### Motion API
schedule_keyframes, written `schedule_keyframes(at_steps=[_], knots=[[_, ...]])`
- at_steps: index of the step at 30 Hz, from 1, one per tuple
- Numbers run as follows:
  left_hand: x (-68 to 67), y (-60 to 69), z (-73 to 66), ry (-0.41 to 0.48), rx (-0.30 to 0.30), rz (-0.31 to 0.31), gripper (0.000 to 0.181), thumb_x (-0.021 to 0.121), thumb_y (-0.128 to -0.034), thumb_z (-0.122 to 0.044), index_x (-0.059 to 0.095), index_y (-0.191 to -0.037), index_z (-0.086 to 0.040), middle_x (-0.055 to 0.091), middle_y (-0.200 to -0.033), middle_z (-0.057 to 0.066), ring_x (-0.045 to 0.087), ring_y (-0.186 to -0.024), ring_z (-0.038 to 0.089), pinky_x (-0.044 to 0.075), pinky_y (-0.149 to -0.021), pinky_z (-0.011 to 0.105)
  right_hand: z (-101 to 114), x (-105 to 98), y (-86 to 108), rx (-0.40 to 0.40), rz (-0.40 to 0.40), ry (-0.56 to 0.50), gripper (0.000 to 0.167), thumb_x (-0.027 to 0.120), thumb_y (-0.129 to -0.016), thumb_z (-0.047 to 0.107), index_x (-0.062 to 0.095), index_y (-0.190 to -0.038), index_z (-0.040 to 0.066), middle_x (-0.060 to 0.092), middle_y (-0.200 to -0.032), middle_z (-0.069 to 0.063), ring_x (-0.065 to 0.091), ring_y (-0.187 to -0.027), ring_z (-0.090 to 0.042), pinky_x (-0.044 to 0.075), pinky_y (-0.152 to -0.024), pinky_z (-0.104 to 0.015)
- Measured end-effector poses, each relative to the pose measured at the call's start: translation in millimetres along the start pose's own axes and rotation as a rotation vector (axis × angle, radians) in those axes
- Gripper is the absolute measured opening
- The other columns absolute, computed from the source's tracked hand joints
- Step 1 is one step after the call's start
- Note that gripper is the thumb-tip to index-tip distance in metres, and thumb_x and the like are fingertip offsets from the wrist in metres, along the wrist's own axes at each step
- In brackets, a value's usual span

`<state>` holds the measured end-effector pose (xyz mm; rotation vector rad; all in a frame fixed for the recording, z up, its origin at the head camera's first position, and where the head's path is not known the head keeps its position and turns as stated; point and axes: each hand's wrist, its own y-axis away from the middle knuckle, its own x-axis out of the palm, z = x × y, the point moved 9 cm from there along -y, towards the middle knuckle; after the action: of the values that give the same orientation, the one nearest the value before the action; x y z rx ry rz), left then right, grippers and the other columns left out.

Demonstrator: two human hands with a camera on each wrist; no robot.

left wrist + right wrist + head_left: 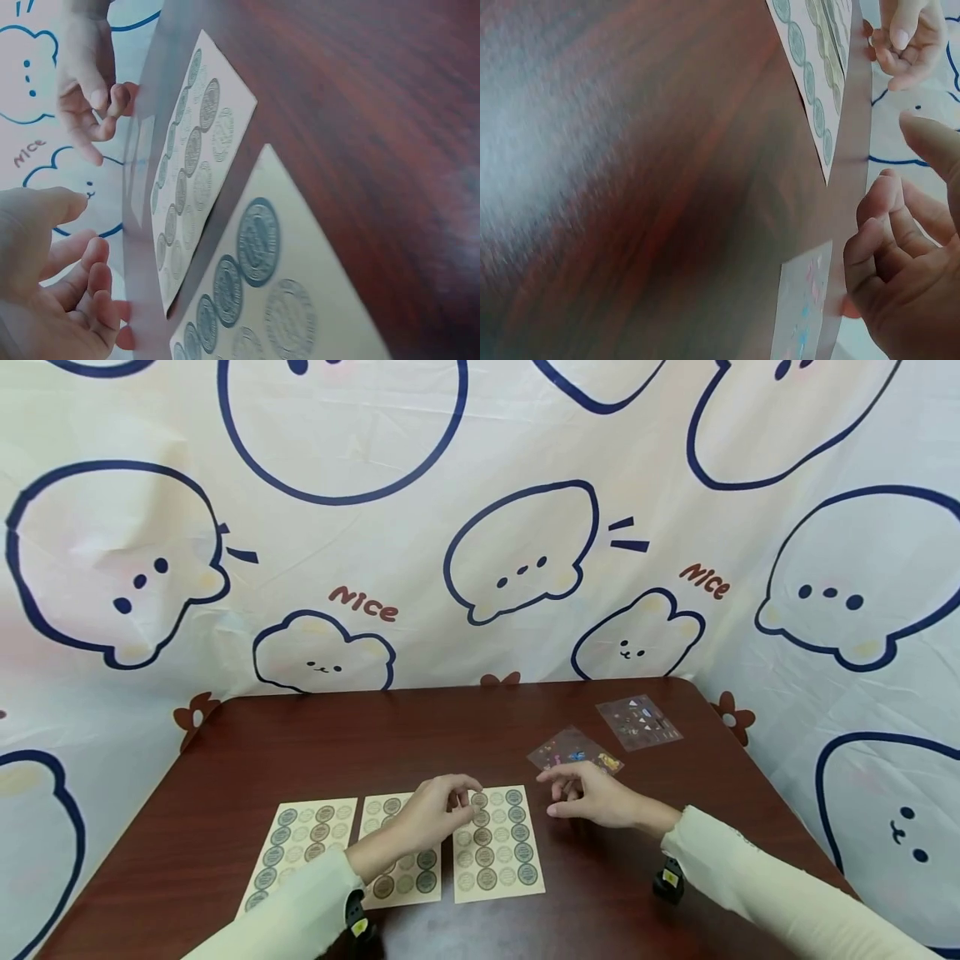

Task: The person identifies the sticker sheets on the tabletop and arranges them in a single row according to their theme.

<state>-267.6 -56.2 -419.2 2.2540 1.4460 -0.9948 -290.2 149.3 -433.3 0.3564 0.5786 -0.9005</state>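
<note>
Three cream sheets of round stickers lie on the dark red table: a left sheet [300,839], a middle sheet [408,885] and a right sheet [498,843]. The left hand [431,814] hovers over the middle and right sheets with loosely bent fingers, holding nothing; it hides part of the middle one. To the right of the right sheet the right hand [596,797] is held above the table, its fingers loosely curled around nothing. Just behind it lies a clear sheet with small coloured stickers [576,750], also seen in the right wrist view [802,315].
A second clear sheet with small stickers [639,723] lies at the table's back right. The table [360,735] meets a pale curtain [420,652] printed with blue cartoon outlines at the back and sides. Black wrist devices hang under both sleeves.
</note>
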Motion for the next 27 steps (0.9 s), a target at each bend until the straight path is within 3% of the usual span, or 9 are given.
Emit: schedule_keyframes(at_steps=[9,15,27], knots=[[6.0,-20.1,-4.8,0.005,-0.012,0.024,0.026,0.064,-0.0967,-0.012,0.069,-0.121,-0.004,0.061,-0.085,-0.003,0.053,-0.077,0.012,0.042,-0.062,0.023,-10.7,-23.1,-2.4,-0.012,-0.056,0.024,0.040,0.066,-0.098,0.021,0.062,-0.130,-0.002,0.064,-0.089,-0.006,0.058,-0.070,-0.013,0.050,-0.061,-0.024],[11.4,-31.3,-8.9,-0.018,0.005,0.029,0.026,0.064,-0.0967,-0.013,0.069,-0.120,-0.003,0.061,-0.085,-0.002,0.053,-0.076,0.011,0.043,-0.066,0.023,-18.5,-35.1,-3.1,0.015,-0.071,0.007,0.038,0.065,-0.099,0.021,0.063,-0.131,-0.001,0.064,-0.093,-0.008,0.058,-0.072,-0.015,0.052,-0.062,-0.025],[26.0,-48.4,-5.9,-0.035,-0.032,0.052,0.029,0.064,-0.0973,-0.014,0.067,-0.124,-0.003,0.062,-0.086,0.001,0.052,-0.070,0.009,0.043,-0.064,0.024,-47.3,-62.1,-7.7,0.048,-0.126,0.024,0.039,0.065,-0.099,0.019,0.062,-0.130,-0.005,0.066,-0.090,-0.020,0.056,-0.066,-0.018,0.049,-0.057,-0.028]])
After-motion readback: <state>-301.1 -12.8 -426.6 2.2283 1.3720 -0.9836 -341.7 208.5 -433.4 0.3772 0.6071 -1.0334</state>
